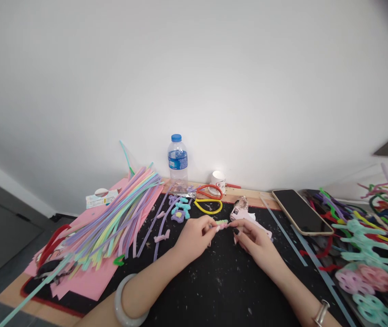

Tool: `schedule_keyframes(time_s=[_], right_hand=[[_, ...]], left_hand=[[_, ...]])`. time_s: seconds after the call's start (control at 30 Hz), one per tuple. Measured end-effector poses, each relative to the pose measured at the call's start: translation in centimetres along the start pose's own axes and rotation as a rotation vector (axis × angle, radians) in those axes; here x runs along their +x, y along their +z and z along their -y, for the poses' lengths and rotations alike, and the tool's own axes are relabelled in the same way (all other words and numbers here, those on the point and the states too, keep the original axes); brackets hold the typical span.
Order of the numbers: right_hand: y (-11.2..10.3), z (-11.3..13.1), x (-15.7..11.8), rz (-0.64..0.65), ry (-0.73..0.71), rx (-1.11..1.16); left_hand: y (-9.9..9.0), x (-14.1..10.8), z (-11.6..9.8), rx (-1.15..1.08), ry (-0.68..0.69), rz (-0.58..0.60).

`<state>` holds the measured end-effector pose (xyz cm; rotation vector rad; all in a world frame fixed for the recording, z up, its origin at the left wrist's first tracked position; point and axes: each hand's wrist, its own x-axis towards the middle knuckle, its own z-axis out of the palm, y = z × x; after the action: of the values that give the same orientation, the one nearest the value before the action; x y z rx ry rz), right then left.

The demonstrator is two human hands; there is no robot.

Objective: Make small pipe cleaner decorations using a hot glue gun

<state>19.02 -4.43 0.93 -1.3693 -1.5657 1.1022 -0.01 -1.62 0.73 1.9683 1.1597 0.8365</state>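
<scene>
Two bracelets are ringing the wrists, one pale bangle [119,299] at left, one silver cuff [322,312] at right, above a single black mat [211,286]. At least four flower shapes [378,278] are crowding the right edge. Now the two hands: the left hand [197,232] is pinching one small green-and-pink fuzzy piece [221,224] between thumb and fingers, out over the middle of the mat, while the right hand [253,237] is touching its other end, whether pinching or merely steadying I cannot tell. Behind that hand, one glue gun [248,217] is lying; off left, a bundle of fuzzy stems [112,218], too many to count, is spilling over pink sheets [90,284]. One phone [301,212] is resting at right, its screen dark. One pair of scissors [208,205] is showing two loops, red and yellow. Farther back, one white cup-like thing [218,180] is bearing dark writing, too small to read, and one blue-capped bottle [177,159] is wearing one blue label, its lettering blurred.
</scene>
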Motion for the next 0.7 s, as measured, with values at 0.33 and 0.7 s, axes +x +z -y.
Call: schedule_keyframes(time_s=[0.33, 0.7], right_hand=[[-3.5, 3.2, -0.3, -0.059, -0.067, -0.645], [-13.2, 4.2, -3.0, -0.727, 0.058, -1.253]], left_hand=[[-0.1, 0.1, 0.6, 0.096, -0.045, -0.022], [-0.4, -0.3, -0.3, 0.136, -0.027, 0.044]])
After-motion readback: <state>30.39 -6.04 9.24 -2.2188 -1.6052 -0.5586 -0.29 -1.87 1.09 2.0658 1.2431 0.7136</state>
